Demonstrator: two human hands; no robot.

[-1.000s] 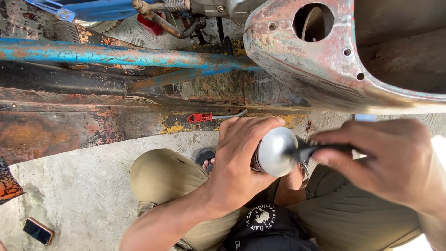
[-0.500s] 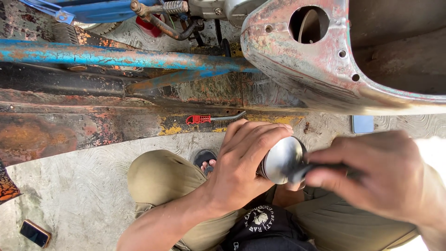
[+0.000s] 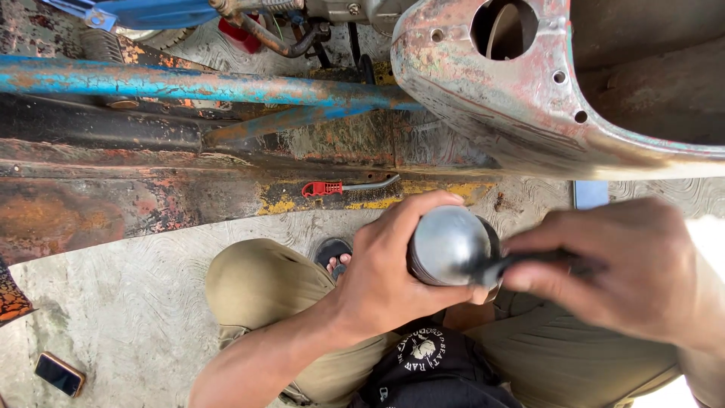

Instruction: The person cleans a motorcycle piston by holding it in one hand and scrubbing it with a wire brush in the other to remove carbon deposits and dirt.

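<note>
Tool tip has slid onto the round metal shell [image 3: 447,243] since before. Left hand [image 3: 389,272] fingers clamp the shell over the lap; right hand [image 3: 627,276], at 3 o'clock, pinches a dark tool [image 3: 521,263]. Wire brush [image 3: 351,189] at 11.

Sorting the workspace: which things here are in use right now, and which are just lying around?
In use:
left hand gripping the round metal dome
right hand holding a dark tool against it

Lying about:
red-handled wire brush on the rusty frame
phone on the concrete floor
</note>
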